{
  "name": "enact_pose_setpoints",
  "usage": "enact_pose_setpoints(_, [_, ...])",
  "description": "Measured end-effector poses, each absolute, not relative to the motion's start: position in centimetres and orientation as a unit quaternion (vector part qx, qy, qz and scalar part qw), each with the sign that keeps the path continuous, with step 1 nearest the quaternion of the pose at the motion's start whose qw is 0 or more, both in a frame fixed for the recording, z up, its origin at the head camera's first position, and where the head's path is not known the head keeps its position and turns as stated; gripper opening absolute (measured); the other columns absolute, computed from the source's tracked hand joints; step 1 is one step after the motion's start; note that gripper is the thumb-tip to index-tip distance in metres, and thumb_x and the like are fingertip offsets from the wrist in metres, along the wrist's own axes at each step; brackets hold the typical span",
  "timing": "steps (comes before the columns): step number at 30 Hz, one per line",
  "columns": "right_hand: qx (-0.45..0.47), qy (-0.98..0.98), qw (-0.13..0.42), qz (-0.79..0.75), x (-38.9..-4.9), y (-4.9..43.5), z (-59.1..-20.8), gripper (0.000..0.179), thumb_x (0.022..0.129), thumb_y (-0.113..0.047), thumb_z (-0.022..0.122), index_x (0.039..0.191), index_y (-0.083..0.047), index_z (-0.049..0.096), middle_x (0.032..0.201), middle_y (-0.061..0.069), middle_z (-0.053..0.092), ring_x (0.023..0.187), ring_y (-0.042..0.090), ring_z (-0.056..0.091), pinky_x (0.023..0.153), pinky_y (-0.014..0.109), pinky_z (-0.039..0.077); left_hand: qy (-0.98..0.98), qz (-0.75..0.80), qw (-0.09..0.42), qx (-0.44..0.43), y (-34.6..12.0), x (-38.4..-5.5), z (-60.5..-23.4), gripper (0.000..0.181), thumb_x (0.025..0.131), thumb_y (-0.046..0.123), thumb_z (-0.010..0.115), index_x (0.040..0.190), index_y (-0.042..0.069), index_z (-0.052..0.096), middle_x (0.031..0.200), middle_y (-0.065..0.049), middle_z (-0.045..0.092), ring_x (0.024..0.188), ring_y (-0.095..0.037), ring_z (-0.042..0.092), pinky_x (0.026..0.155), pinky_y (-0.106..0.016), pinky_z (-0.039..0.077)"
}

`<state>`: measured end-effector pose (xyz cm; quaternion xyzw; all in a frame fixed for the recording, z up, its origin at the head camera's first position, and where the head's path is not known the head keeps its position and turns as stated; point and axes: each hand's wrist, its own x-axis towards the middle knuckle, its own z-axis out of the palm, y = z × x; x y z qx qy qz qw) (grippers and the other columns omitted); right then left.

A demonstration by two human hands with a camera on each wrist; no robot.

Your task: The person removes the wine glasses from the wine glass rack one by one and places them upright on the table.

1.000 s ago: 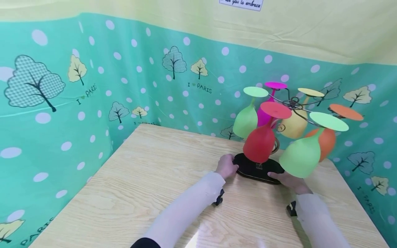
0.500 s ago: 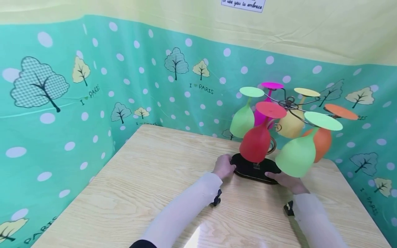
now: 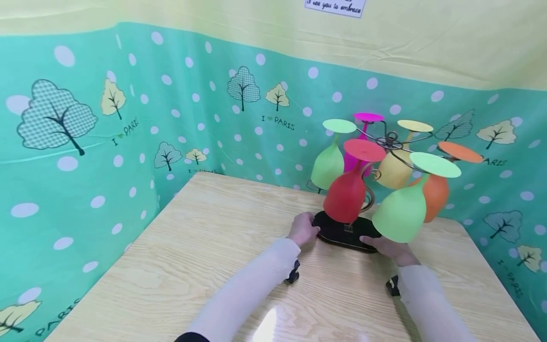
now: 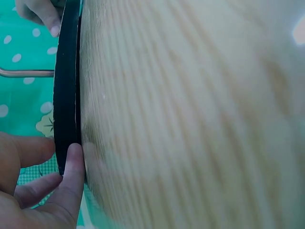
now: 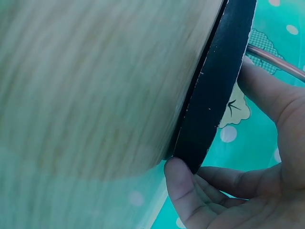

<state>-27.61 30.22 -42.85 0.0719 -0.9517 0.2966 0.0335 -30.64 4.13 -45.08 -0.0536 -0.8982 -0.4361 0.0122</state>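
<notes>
Forward reaching, gripping a goblet rack's point(image 3: 390, 141) black base point(image 3: 335, 232) at either end with left hand point(image 3: 303, 229) and right hand point(image 3: 393, 249), right of centre on the wooden table point(image 3: 239, 213). Counting six inverted goblets point(image 3: 401, 216): two green point(image 3: 328, 166), one each red point(image 3: 345, 197), magenta point(image 3: 368, 117), yellow point(image 3: 395, 171), orange point(image 3: 438, 195).

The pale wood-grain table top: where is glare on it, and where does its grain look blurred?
Head view: glare patch on the pale wood-grain table top, at the bottom, beside the white left sleeve; left wrist view: white glare spot at upper right, grain soft; right wrist view: grain blurred and greenish, while the flat black base looks sharper.
</notes>
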Motion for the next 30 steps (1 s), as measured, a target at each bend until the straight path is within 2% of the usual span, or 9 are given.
enact_pose_setpoints(6, [0.064, -0.949, 0.018, 0.307, -27.8, 29.8, -42.8, 0.094, 0.082, -0.039, 0.073, 0.143, 0.01, 0.021, 0.144, 0.03, 0.03, 0.13, 0.047, 0.03, 0.102, 0.062, 0.03, -0.896, -0.441, 0.008, -0.052, 3.5, -30.8, -45.2, 0.038, 0.083, 0.011, 0.072, 0.117, -0.003, 0.062, 0.106, -0.015, 0.066, 0.101, -0.027, 0.062, 0.089, -0.036, 0.05])
enact_pose_setpoints(18, [0.077, -0.939, 0.037, 0.334, -28.1, 29.2, -43.2, 0.087, 0.082, -0.032, 0.075, 0.14, 0.009, 0.026, 0.141, 0.028, 0.035, 0.13, 0.044, 0.033, 0.104, 0.06, 0.029, -0.888, -0.455, 0.028, -0.053, 2.5, -30.8, -45.2, 0.033, 0.08, 0.008, 0.074, 0.109, -0.004, 0.064, 0.091, -0.011, 0.065, 0.087, -0.022, 0.061, 0.08, -0.033, 0.051])
enact_pose_setpoints(24, [0.074, -0.932, 0.032, 0.353, -28.2, 28.8, -43.3, 0.089, 0.082, -0.031, 0.076, 0.143, 0.007, 0.024, 0.144, 0.028, 0.032, 0.131, 0.044, 0.03, 0.104, 0.06, 0.029, -0.889, -0.455, 0.023, -0.046, 2.1, -30.9, -45.4, 0.035, 0.08, 0.008, 0.074, 0.111, -0.003, 0.063, 0.096, -0.012, 0.066, 0.092, -0.023, 0.062, 0.082, -0.033, 0.052])
enact_pose_setpoints(30, [0.085, -0.936, 0.045, 0.337, -28.3, 28.3, -43.4, 0.084, 0.082, -0.029, 0.076, 0.141, 0.007, 0.028, 0.142, 0.027, 0.035, 0.131, 0.043, 0.031, 0.105, 0.06, 0.028, -0.883, -0.466, 0.02, -0.045, 1.5, -31.1, -45.7, 0.036, 0.08, 0.006, 0.074, 0.112, -0.004, 0.063, 0.097, -0.013, 0.065, 0.091, -0.023, 0.063, 0.082, -0.032, 0.051])
